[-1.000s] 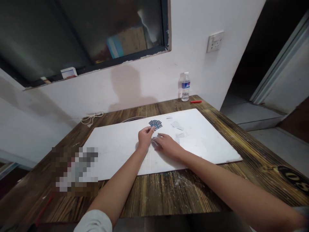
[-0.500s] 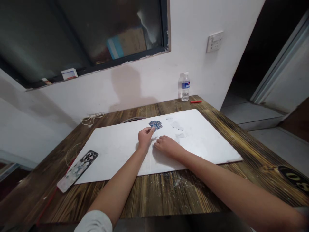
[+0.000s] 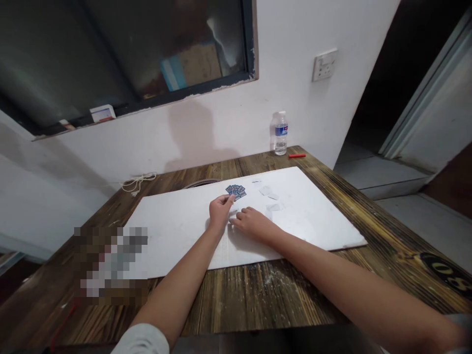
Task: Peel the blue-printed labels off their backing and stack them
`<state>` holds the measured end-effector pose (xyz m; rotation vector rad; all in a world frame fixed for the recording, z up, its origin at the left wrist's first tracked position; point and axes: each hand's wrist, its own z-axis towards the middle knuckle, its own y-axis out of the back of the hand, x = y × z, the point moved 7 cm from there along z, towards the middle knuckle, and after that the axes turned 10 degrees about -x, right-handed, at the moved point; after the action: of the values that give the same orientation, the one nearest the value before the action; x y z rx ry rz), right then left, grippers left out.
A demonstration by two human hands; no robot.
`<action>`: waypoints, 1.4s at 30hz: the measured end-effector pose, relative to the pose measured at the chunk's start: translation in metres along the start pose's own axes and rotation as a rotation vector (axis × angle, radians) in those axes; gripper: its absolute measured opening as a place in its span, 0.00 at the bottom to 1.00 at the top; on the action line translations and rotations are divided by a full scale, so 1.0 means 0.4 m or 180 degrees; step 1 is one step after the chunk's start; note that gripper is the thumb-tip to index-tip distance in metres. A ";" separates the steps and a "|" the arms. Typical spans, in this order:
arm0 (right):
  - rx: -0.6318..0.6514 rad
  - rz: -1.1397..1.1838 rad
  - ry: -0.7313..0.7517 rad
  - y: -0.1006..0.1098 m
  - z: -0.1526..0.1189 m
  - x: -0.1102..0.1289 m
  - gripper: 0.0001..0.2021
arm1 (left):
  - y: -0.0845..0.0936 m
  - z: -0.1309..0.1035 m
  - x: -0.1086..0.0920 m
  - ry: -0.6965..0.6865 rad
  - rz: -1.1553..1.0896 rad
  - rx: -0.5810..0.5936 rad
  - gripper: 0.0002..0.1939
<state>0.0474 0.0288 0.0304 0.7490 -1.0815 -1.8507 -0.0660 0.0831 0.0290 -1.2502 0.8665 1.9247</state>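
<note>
My left hand (image 3: 220, 210) pinches a spread fan of small cards (image 3: 235, 191) with blue patterned faces turned toward me, held just above the white board (image 3: 173, 226). Close to its right, my right hand (image 3: 255, 223) rests low over the board, fingers curled together. A pale flat edge shows by its fingertips, but whatever they hold is too small to make out. Several whitish cards or slips (image 3: 268, 191) lie flat on the board beyond my right hand, some with a dark edge line.
The board lies on a dark wooden table (image 3: 236, 300). At the back stand a water bottle (image 3: 281, 135) and a red stick-like object (image 3: 297, 156). A white cable (image 3: 138, 182) lies back left. A pixelated patch covers the left side. A wall rises behind the table.
The view has shifted slightly. My right fingers have moved a little at the board beside the left hand, while the left keeps the fan. The phone at left is now blurred out.
</note>
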 end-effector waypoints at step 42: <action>-0.2397 0.5887 -0.3903 -0.084 -0.072 -0.172 0.12 | -0.026 -0.014 -0.006 0.0016 -0.0318 0.0413 0.16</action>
<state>0.0905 0.0874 -0.0070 -1.5862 -0.8640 -0.5897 -0.0542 0.0838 0.0275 -1.1991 0.8997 1.7592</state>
